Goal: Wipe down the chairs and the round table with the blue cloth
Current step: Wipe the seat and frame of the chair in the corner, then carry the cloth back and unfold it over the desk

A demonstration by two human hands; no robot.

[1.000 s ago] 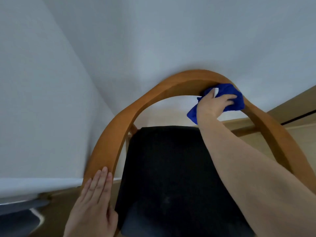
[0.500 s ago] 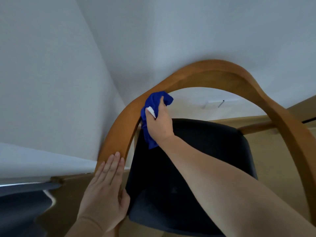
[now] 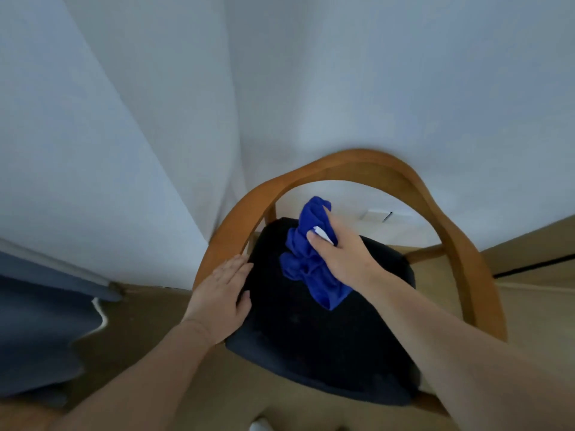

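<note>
A chair with a curved wooden back rail [image 3: 357,164] and a black padded seat [image 3: 326,337] stands below me, close to a white wall corner. My right hand [image 3: 339,256] grips the bunched blue cloth [image 3: 306,262] over the rear part of the seat; a white tag shows by my thumb. My left hand [image 3: 222,293] rests flat, fingers straight, on the left end of the wooden rail at the seat's edge. The round table is not in view.
White walls [image 3: 373,73] meet in a corner right behind the chair. A dark blue curtain [image 3: 37,321] hangs at the lower left. The floor [image 3: 155,309] is light brown wood. A wall socket [image 3: 378,214] shows through the chair back.
My right hand swept the cloth along the rail from the right side to the left, then came down onto the seat. My head pulled back. My left hand stayed on the rail's left end.
</note>
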